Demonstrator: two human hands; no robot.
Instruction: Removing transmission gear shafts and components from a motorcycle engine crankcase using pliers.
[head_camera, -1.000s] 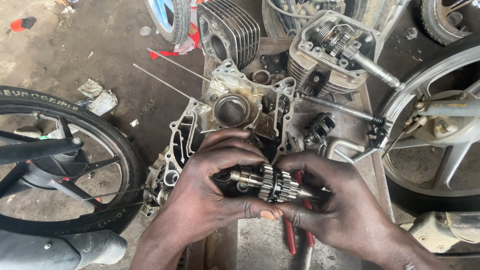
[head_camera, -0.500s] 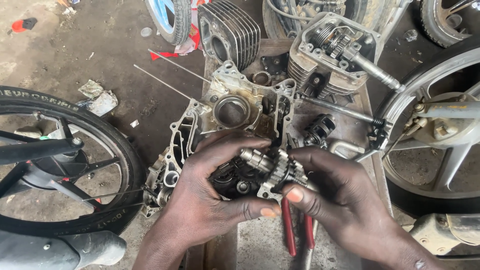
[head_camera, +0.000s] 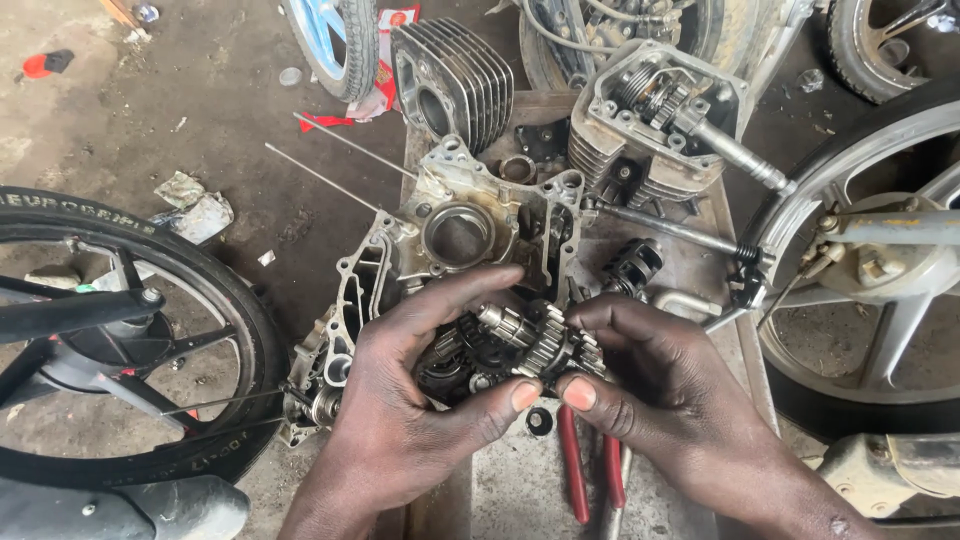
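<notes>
One gear shaft (head_camera: 535, 340) here, stacked with toothed wheels, lying tilted just above the open half of one crankcase (head_camera: 450, 250); gripped from both sides. Left hand (head_camera: 420, 400) wrapped around the near end, forefinger arched over the top, thumb pressed up from below; right hand (head_camera: 670, 390) closed on the far end, fingers curled over, thumb underneath; two thumbs meeting tip to tip under the shaft. More gears dimly visible in the case beneath, count impossible to tell.

Just below the thumbs, one small black ring (head_camera: 539, 421) on the bench; beside it, one pair of red-handled pliers (head_camera: 590, 470), partly under the right wrist. Beyond the right hand, one loose gear cluster (head_camera: 637, 265), and one long steel rod (head_camera: 670, 228) ending in a spring.

Further back, one finned cylinder barrel (head_camera: 455, 80) and one cylinder head (head_camera: 655, 120) with its top open, rockers showing. Left of the case, two thin rods (head_camera: 330, 165) slanting across the floor.

Wheels all round: one black tyre with spokes (head_camera: 110, 340) at the left, one alloy wheel (head_camera: 870, 260) at the right, one blue-rimmed wheel (head_camera: 335, 40) up top, one more tyre (head_camera: 880, 40) in the top right corner; four counted. One crumpled rag (head_camera: 195, 205) on the dirty floor.
</notes>
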